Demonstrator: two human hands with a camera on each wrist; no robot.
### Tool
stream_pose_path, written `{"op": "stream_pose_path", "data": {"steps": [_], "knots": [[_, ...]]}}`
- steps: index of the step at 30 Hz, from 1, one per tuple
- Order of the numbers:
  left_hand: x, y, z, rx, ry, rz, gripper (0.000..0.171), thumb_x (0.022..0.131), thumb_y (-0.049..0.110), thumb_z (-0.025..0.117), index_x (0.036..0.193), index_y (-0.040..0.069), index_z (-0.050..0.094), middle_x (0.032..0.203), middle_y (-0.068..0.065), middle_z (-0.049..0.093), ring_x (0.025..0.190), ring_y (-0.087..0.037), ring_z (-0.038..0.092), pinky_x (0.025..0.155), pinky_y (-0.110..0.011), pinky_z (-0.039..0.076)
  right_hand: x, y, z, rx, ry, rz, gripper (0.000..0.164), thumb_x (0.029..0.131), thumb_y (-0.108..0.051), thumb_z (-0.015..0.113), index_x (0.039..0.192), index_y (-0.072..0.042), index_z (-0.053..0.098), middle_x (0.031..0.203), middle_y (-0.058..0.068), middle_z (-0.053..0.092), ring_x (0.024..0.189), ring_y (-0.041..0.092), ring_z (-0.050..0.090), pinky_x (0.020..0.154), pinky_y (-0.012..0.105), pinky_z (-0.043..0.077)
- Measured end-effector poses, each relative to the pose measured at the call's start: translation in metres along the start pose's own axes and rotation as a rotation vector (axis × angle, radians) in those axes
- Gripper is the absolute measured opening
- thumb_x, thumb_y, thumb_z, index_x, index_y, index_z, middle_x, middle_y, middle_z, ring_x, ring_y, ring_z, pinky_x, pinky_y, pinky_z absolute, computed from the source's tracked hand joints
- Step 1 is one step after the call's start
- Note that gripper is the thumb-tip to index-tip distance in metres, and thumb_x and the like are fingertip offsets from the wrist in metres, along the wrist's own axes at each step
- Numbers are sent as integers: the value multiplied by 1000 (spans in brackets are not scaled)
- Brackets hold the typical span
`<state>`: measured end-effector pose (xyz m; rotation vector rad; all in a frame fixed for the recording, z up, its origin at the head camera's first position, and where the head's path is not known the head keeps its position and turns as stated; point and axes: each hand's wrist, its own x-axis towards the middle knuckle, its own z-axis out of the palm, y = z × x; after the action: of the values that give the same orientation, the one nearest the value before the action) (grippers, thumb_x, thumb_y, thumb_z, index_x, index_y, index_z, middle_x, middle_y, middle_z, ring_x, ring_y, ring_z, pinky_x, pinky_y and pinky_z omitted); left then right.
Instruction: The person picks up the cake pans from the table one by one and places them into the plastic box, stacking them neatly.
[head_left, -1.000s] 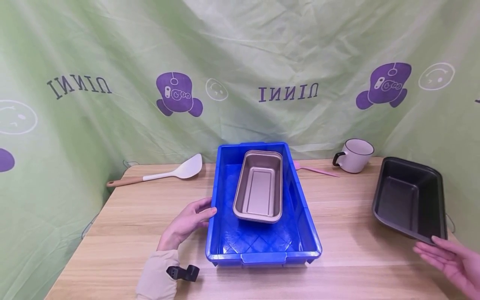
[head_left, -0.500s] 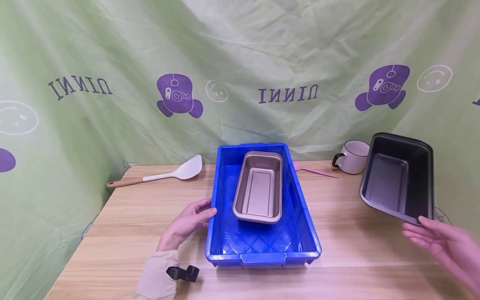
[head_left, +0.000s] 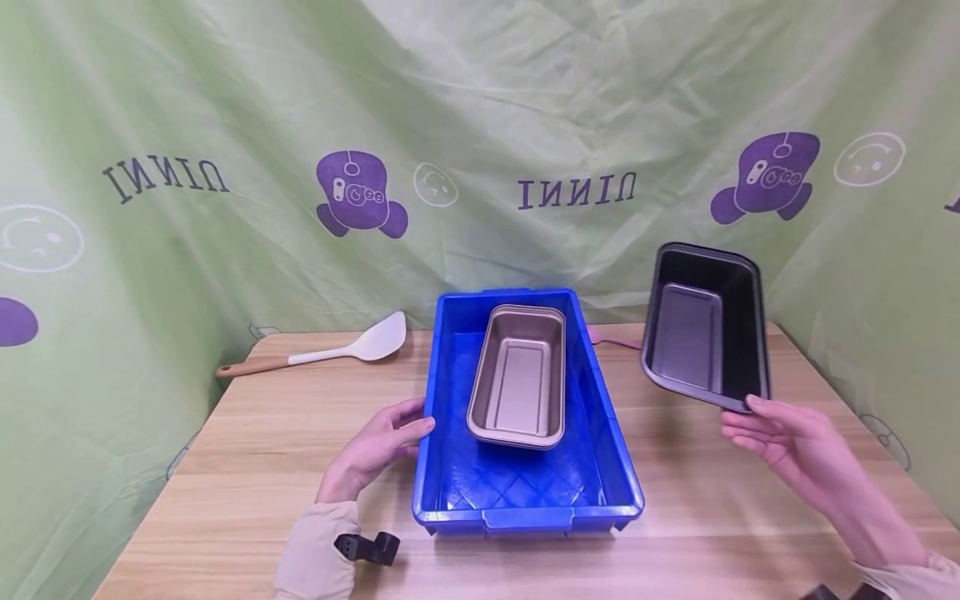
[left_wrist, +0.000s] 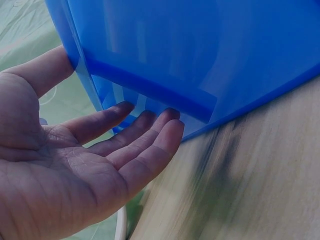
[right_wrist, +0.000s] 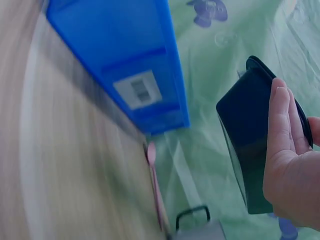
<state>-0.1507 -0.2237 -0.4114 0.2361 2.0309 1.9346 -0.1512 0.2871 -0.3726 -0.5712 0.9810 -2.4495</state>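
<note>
My right hand [head_left: 795,442] pinches the near rim corner of a black loaf pan [head_left: 686,337], thumb on the rim and fingers underneath. The pan is raised above the table and tilted, its hollow facing me. In the right wrist view, the fingers lie along its dark outer wall [right_wrist: 247,130]. At the left side of a blue plastic bin [head_left: 525,518], my left hand [head_left: 378,442] holds the wall, thumb over the rim. Its fingertips touch the outer wall in the left wrist view. A bronze loaf pan [head_left: 521,383] with a doubled-looking rim lies inside the bin.
A white spatula [head_left: 378,337] with a wooden handle lies at the back left. Behind the bin's right side is a pink utensil [head_left: 615,342], partly hidden. The mug [right_wrist: 202,231] shows at the bottom of the right wrist view. A green printed curtain [head_left: 480,125] encloses the table.
My right hand has lifted the black loaf pan and carried it leftward toward the bin; it now covers the mug in the head view. The left hand and the bin have stayed put.
</note>
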Motion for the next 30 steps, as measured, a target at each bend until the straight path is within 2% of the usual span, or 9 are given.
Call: {"op": "stream_pose_path", "data": {"steps": [5,11,18,22,30], "knots": [[1,-3,0,4,-6,16,66,96,20,57,143,-14,26,141,-31,38,111,-21,56,93,-42,48,21,10,15,-112,18,-9,42,102,6,24,108,8,66,104,26,67,96,33,68,85,37,53],[3,-5,0,25,-20,48,69,94,25,60,141,-16,28,138,-27,44,107,-17,59,89,-40,52,40,17,30,-147,7,-20,43,102,6,26,107,7,68,102,24,68,95,30,68,84,35,54],[4,-3,1,-4,5,-1,64,94,20,59,143,-12,30,138,-30,43,108,-21,58,92,-44,50,59,25,44,-228,2,-28,41,101,7,29,104,5,70,98,21,70,91,28,70,82,36,54],[4,-4,1,-3,8,-10,60,96,14,56,143,-12,29,138,-31,42,109,-22,58,93,-45,49,67,29,50,-255,-3,-24,40,101,7,30,103,5,70,96,20,71,90,26,70,80,35,55],[2,-3,0,13,10,-6,64,95,18,58,143,-13,29,139,-32,41,108,-21,58,91,-43,49,79,39,62,-261,-6,33,39,100,6,33,100,3,72,92,18,72,86,25,71,76,31,57]]}}
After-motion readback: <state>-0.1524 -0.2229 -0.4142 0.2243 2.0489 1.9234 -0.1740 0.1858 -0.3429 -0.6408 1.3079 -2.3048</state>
